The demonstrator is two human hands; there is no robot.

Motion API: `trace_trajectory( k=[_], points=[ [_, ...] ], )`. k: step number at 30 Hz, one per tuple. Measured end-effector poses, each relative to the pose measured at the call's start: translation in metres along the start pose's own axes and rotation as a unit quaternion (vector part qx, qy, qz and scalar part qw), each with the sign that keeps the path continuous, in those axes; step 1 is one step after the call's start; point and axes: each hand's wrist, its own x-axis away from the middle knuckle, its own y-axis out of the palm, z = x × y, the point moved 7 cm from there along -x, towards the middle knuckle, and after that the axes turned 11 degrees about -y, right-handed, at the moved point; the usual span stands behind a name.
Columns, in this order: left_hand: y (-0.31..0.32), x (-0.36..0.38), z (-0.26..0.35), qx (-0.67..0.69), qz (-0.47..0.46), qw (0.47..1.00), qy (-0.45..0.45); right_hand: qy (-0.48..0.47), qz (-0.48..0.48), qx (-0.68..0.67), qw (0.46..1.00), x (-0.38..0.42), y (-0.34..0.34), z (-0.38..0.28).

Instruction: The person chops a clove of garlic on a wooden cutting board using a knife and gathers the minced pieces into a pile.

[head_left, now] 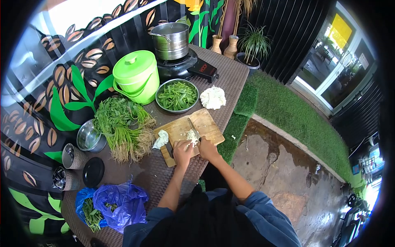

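Observation:
A wooden cutting board [207, 123] lies at a slant near the table's front edge. On it is a small heap of finely chopped pale pieces [191, 135]. My right hand [207, 149] is closed round the handle of a knife [193, 127], whose blade points away from me beside the heap. My left hand [182, 153] rests on the board left of the knife, its fingers together at the pieces; what they hold, if anything, is too small to tell. A crumpled white cloth or bag [161, 140] lies at the board's left edge, by a dark flat object [169, 150].
Behind the board stand a metal bowl of cut greens [177, 96], a white bundle [213, 98], a lidded green bucket [135, 78] and a pot [170, 41] on a stove. Rooted greens [123, 127], an empty bowl [91, 136] and a blue bag [119, 206] are to the left.

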Motion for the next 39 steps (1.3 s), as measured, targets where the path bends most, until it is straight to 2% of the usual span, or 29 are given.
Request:
trace_trajectory(
  k=[2,4,5,8,10,12,14,20,25,29,34,36,39],
  points=[
    [0.004,0.000,-0.003,-0.002,-0.006,1.000,-0.018,-0.004,-0.003,-0.003,1.000,0.009,-0.004,-0.007],
    [0.007,-0.001,-0.009,-0.018,-0.001,0.999,-0.044,0.033,0.004,-0.023,0.999,0.022,0.000,-0.010],
    [0.007,-0.002,-0.009,-0.018,-0.001,0.999,-0.044,0.028,0.033,-0.013,0.999,0.023,0.011,-0.003],
    [0.009,-0.005,-0.005,-0.035,-0.010,0.998,-0.046,0.034,0.035,-0.016,0.999,0.014,0.016,0.000],
    [0.012,-0.006,-0.008,-0.039,-0.016,0.998,-0.041,0.011,0.055,-0.007,0.998,0.001,0.010,0.003],
    [0.013,-0.008,-0.006,-0.038,-0.022,0.998,-0.037,-0.008,0.003,0.015,1.000,-0.007,0.003,-0.001],
    [0.013,-0.008,-0.004,-0.037,-0.023,0.998,-0.038,-0.014,-0.005,0.025,1.000,0.000,0.001,-0.008],
    [0.010,-0.007,0.000,-0.039,-0.003,0.999,-0.001,0.024,0.045,0.002,0.999,0.013,0.020,-0.007],
    [0.009,-0.005,0.001,-0.036,-0.008,0.999,-0.005,-0.026,0.024,0.037,0.999,0.000,0.011,-0.003],
    [0.011,-0.004,-0.002,-0.028,-0.011,1.000,0.001,0.027,0.048,-0.006,0.998,0.022,0.023,-0.010],
    [0.012,-0.005,-0.004,-0.034,-0.008,0.999,0.011,0.009,0.060,0.022,0.998,0.008,0.012,-0.006],
    [0.013,-0.005,-0.005,-0.033,-0.014,0.999,0.003,-0.017,0.035,0.012,0.999,0.006,0.010,-0.006],
    [0.012,-0.005,-0.005,-0.030,-0.021,0.999,-0.005,0.003,0.048,0.017,0.999,0.017,0.018,-0.011]
  ],
)
